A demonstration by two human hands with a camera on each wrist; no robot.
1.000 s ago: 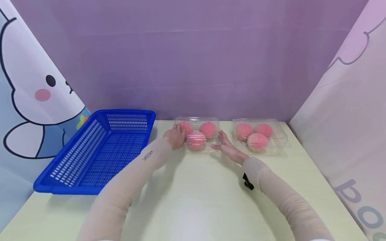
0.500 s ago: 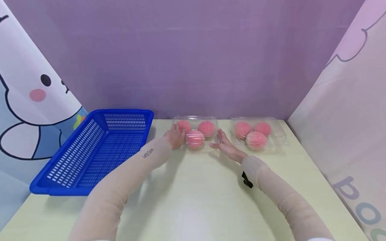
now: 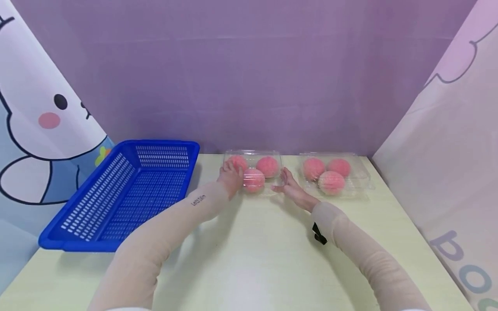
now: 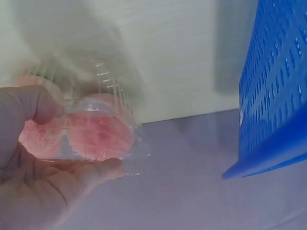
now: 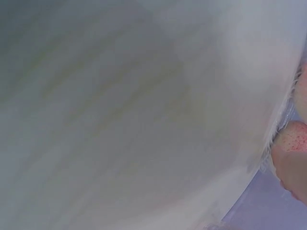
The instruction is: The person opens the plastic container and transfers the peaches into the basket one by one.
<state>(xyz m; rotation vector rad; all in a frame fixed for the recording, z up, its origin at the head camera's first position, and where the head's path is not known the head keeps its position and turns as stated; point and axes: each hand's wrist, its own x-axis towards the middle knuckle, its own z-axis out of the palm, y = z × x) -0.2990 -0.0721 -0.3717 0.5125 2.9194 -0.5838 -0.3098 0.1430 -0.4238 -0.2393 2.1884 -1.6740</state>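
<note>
A clear plastic clamshell box (image 3: 251, 156) with three pink, peach-like balls (image 3: 267, 166) inside stands at the back middle of the table. At its left side my left hand (image 3: 231, 175) grips it. The left wrist view shows the thumb (image 4: 44, 106) bent over the clear plastic and the fingers (image 4: 93, 173) along the other side. My right hand (image 3: 296, 191) touches the box's right side, fingers and thumb spread around the front corner. In the right wrist view a pale, blurred surface hides most of the work; part of a finger (image 5: 293, 167) shows at the right edge.
A second clear box (image 3: 361, 173) with three pink balls (image 3: 332, 183) stands to the right, close to my right hand. At the left is a large blue plastic basket (image 3: 163, 155). A purple cloth backdrop (image 3: 249, 86) rises behind the table (image 3: 249, 250).
My left hand has shifted slightly along the box's left side, toward the right and up. The right hand keeps its place at the other side. Both boxes and the basket stay put.
</note>
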